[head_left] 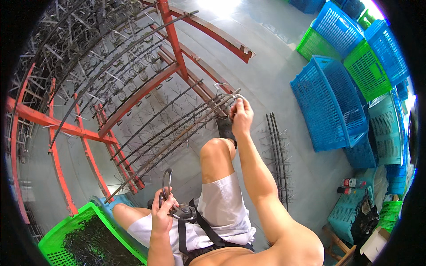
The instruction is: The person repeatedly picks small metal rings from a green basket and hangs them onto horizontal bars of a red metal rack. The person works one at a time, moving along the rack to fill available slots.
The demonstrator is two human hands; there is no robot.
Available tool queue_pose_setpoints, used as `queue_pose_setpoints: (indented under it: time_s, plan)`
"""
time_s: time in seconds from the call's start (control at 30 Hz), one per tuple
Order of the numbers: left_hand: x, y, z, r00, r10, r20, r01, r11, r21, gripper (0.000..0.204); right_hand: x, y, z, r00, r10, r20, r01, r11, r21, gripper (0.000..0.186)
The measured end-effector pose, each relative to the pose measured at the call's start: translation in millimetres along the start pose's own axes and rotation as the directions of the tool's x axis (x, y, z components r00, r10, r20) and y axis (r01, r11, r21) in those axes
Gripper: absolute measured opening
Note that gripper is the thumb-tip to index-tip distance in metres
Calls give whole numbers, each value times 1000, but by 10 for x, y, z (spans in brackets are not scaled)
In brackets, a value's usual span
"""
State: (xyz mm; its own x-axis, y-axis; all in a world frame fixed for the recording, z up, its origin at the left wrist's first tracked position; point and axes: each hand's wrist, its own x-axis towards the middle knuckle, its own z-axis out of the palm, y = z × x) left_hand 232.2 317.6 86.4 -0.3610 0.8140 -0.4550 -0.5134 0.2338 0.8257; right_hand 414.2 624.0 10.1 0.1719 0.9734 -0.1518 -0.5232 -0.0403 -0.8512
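Observation:
My left hand is closed on dark curved metal pieces, low in front of my torso. My right hand reaches forward, fingers closed on a silvery bent metal piece at the upper right ends of several long rods. These rods lie across the red metal rack, with thin wire hooks hanging beneath some. At the upper left, many more metal pieces hang densely on the rack's bars. A green crate of dark metal pieces stands at my lower left.
Blue crates and green ones are stacked along the right. Loose rods with hooks lie on the grey floor. A teal crate with black plastic, a cardboard box and a wooden stool are at lower right.

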Motion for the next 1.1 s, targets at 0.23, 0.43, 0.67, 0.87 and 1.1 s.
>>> queue_pose_setpoints:
  time_s: [0.23,0.43,0.67,0.87,1.1]
  plan:
    - [87,-13,-44,999,17,47,-21,996,82,35,38,226,51,991,113,71,-118,990,80,17]
    - [144,-39,-53,992,15,123,-14,1000,-4,30,19,174,130,985,117,128,-131,986,105,17]
    - [161,-45,-127,964,-1,266,-5,1000,21,30,-3,188,167,990,123,63,-132,978,161,17]
    - [160,-62,-111,994,-43,98,46,999,-25,33,5,139,156,987,108,115,-115,992,51,16]
    - [167,-111,-189,995,7,99,-4,1000,-28,32,-50,175,235,994,45,99,-42,999,-31,17]
